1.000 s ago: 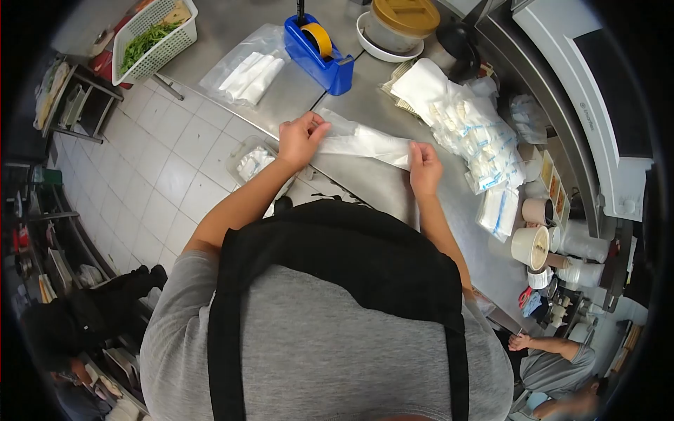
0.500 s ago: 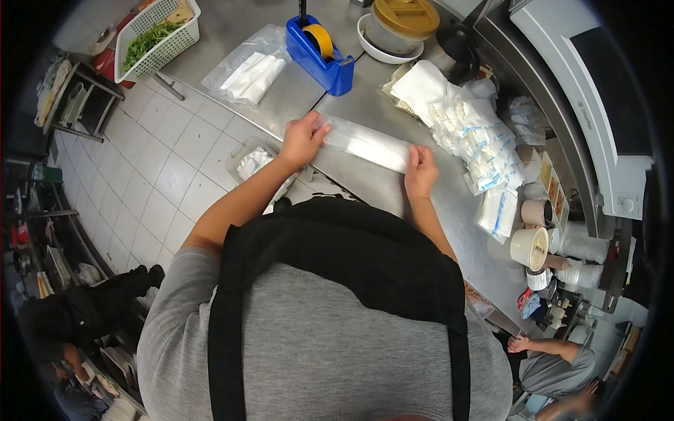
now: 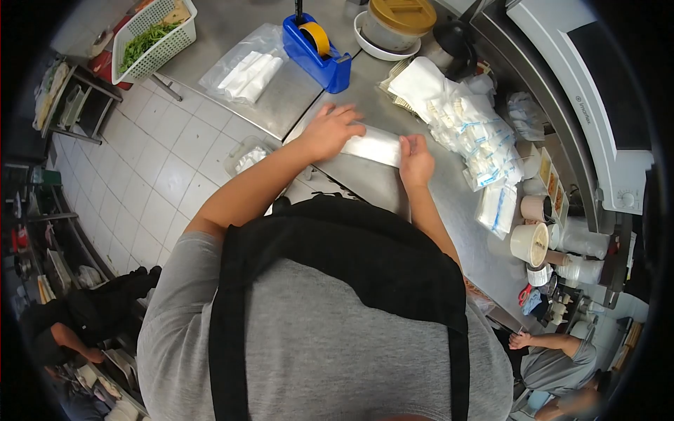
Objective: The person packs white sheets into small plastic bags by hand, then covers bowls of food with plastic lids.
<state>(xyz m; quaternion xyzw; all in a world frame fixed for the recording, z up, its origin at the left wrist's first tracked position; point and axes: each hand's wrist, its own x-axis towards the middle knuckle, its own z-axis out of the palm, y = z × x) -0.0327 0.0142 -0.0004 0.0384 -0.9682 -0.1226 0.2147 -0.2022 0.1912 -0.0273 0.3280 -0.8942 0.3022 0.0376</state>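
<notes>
A long white bundle in a clear plastic bag [image 3: 375, 145] lies over the steel counter in front of me. My right hand [image 3: 416, 163] pinches its right end between thumb and fingers. Over its left end is my left hand [image 3: 333, 133], palm down, with the fingers stretched out and a little blurred; it hides that end of the bag. Beyond my left hand, more white rolls [image 3: 250, 76] rest on a flat clear plastic bag [image 3: 217, 67]. A blue tape dispenser [image 3: 316, 59] with a yellow roll stands behind the bundle.
White packets with blue print [image 3: 481, 140] are heaped on the right. Behind are a tub with a golden lid [image 3: 401, 17] and a white basket of greens [image 3: 156, 45]. Containers [image 3: 529, 242] line the right edge. Other people work at lower left and lower right [image 3: 558, 358].
My left hand has let go of the bag's left end and moved right over the bundle, its fingers now stretched out. My right hand keeps its pinch, shifted slightly left.
</notes>
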